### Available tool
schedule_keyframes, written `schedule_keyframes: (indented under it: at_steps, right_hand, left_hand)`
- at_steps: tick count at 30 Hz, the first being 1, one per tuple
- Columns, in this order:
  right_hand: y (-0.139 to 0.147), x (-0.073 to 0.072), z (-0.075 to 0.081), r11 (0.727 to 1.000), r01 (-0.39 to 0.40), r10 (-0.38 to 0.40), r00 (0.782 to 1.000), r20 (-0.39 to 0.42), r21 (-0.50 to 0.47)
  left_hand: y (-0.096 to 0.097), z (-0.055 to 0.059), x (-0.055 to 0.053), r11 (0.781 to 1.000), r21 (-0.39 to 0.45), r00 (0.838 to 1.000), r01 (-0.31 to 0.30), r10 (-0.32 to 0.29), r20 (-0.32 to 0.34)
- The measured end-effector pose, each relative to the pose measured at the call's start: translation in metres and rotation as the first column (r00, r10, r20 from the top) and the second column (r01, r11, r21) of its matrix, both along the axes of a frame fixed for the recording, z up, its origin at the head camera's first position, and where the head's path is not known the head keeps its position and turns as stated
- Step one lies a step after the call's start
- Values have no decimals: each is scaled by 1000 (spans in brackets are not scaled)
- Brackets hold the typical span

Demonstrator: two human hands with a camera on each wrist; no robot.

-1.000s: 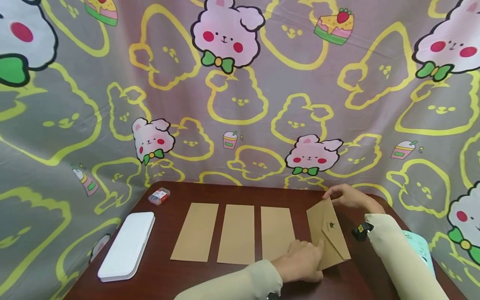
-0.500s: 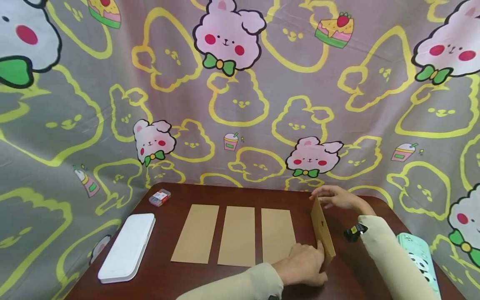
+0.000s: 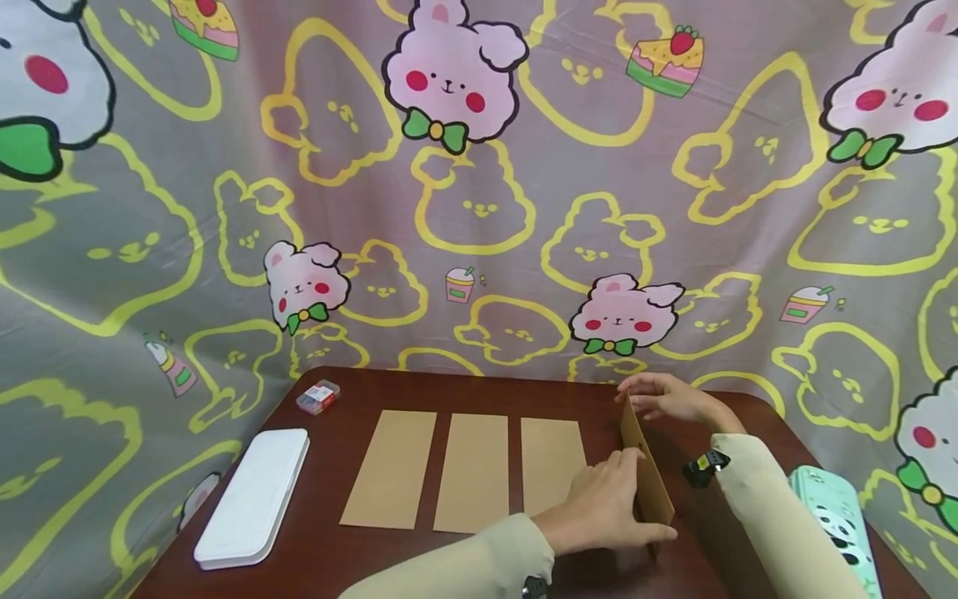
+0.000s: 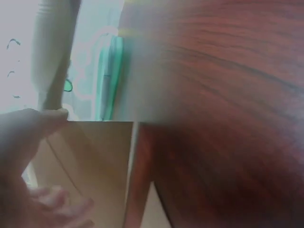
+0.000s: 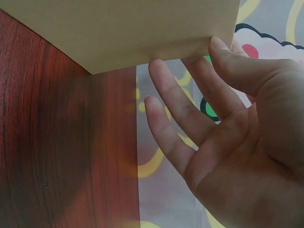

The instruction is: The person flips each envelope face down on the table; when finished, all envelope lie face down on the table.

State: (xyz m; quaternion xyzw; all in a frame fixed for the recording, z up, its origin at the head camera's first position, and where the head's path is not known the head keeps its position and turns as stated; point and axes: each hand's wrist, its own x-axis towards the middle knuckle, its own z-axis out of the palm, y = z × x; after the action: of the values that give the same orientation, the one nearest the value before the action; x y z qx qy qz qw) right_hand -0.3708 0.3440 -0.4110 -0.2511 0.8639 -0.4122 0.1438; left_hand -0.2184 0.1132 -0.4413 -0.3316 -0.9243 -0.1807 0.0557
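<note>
A brown kraft envelope (image 3: 645,470) stands on its long edge on the dark wood table, nearly edge-on to the head view. My right hand (image 3: 674,401) pinches its far upper corner; in the right wrist view the thumb (image 5: 228,61) lies on the plain face, with other fingers spread. At the near end, my left hand (image 3: 602,503) holds the envelope. Its thumb (image 4: 52,116) lies at the top edge in the left wrist view, its fingers beside the face with the flap line. Three flat brown envelopes lie left: one (image 3: 389,468), another (image 3: 471,472), a third (image 3: 552,457).
A white case (image 3: 253,495) lies along the table's left side. Behind it sits a small clear box (image 3: 318,397) with a red label. A mint-green panda case (image 3: 834,520) lies right of my right forearm. A patterned curtain (image 3: 479,200) hangs behind the table.
The envelope has turned from showing its flap and crown print to standing nearly edge-on. My right hand has moved left with it. My left hand has shifted from pressing its face to holding its near end.
</note>
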Motion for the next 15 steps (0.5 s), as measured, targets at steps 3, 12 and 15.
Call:
schedule_keyframes:
  at_steps: [3,12,15]
  right_hand:
    - [0,0,3,1000,-22,22,1000,-5,-4]
    - [-1,1,3,999,-40,40,999,8,-9]
    - [0,0,1,999,-45,45,999,5,-11]
  left_hand:
    - [-1,7,-3,991,93,994,93,-86,-74]
    - [-4,10,-4,919,142,919,367,-336,-206]
    - [-3,9,-6,917,129,916,377,-349,-197]
